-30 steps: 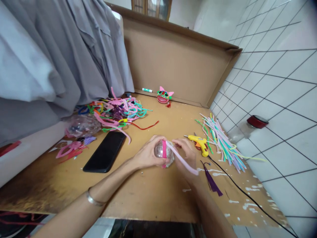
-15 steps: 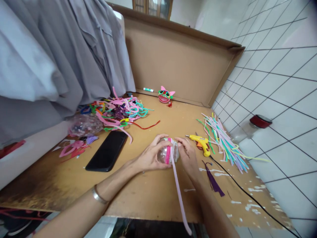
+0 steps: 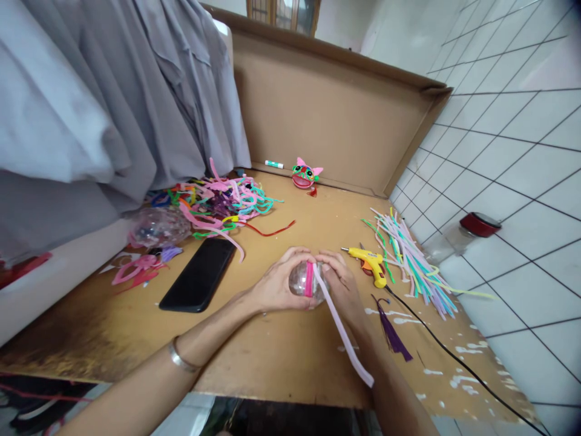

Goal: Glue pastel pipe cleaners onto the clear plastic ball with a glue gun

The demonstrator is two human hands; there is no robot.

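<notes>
Clear ball: sitting between the two hands, low over the front-middle of the table [image 3: 272, 369]; that clear ball [image 3: 298, 280] is the thing getting worked on.
Left hand: the left hand [image 3: 282, 286] is curling round the ball's left side, basically holding it steady.
Right hand: the right hand [image 3: 341, 280] is closing in on the right side; can't tell if the fingertips are also nipping the strip.
Pink band: looking done, tbh; the pink band [image 3: 309, 280] is running round the ball's middle.
Pale strip: only partly on, I'd say; the pale strip [image 3: 345, 340] is starting right beside the band, and its long end is dangling loose toward the front.
Bare bits: plenty of clear plastic is showing left of the band; the right side is mostly hiding behind fingers.
Glue gun: the yellow glue gun [image 3: 373, 265] is lying on the table, nobody's touching it.
Purple tassel: the purple tassel [image 3: 394, 336] is lying unattached nearby.
</notes>
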